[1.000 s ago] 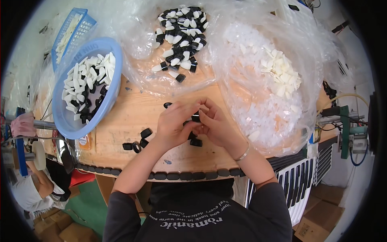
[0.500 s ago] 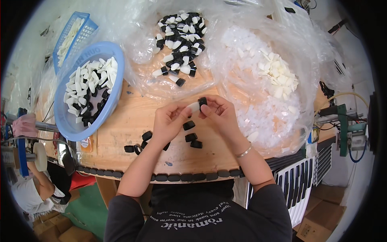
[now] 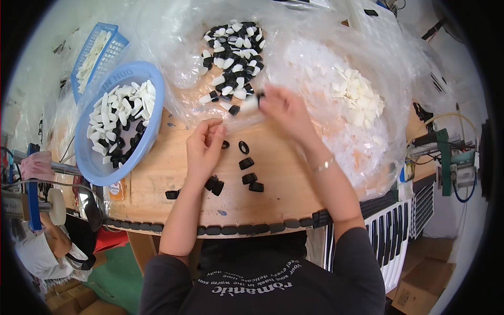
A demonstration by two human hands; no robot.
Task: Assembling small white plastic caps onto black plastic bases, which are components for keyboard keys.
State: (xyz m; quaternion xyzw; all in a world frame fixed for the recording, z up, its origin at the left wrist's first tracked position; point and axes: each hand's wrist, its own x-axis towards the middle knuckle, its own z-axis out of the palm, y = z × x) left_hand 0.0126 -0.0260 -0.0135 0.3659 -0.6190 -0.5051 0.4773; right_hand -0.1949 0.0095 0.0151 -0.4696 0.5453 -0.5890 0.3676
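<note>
Here, well right of the blue basin (image 3: 84, 142), the right hand (image 3: 283, 107) pinches a black-and-white piece (image 3: 254, 102)

Leftmost, a blue mesh basket (image 3: 113, 50) stands just behind the basin, with pale slips inside. The basin itself holds white tongue-shaped parts (image 3: 105, 118) mixed with black parts (image 3: 126, 147). An orange-and-white packet (image 3: 117, 190) lies just in front of the basin.

To the basin's right, the person's left hand (image 3: 206, 143) is over the wooden tabletop (image 3: 283, 184), released, its fingers loosely curled. Nearer the person than the basin's middle, loose black rings (image 3: 245, 163) are scattered on the wood, some beside the left forearm, others in a short row farther from the basin.

Also right of the basin, but farther back, a pile of black-and-white pieces (image 3: 244, 58) lies on clear plastic (image 3: 184, 63). Beyond, the right hand is blurred; the piece at its fingertips shows its black band against them, its white end toward the basin. Farthest right of the basin sits a heap of cream chips (image 3: 362, 100).
</note>
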